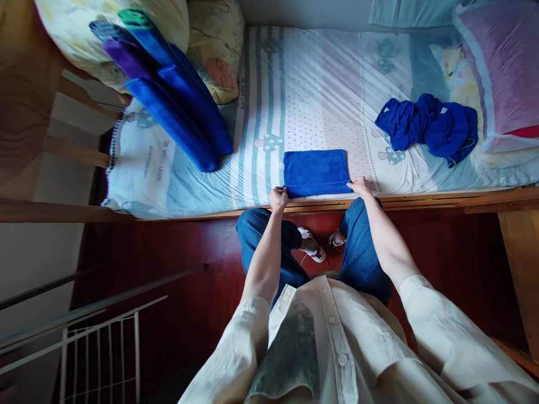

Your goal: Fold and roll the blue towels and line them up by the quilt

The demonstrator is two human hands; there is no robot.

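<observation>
Folded blue towel (315, 171) lies flat at the near edge of the striped bed sheet (295, 84), between a stack of folded towels (177, 101) leaning on the pillows and a crumpled blue heap (429, 126). Folding looks nearly finished. The left hand (278, 198) and right hand (359, 186) each pinch a near corner, fingers closed on cloth; another fold or a lift would need an even grip.

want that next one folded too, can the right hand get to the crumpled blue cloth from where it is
Probably yes. The right hand sits at the folded blue towel, and the crumpled blue cloth lies further right on the bed sheet with nothing between them, though it looks like a long stretch.
</observation>
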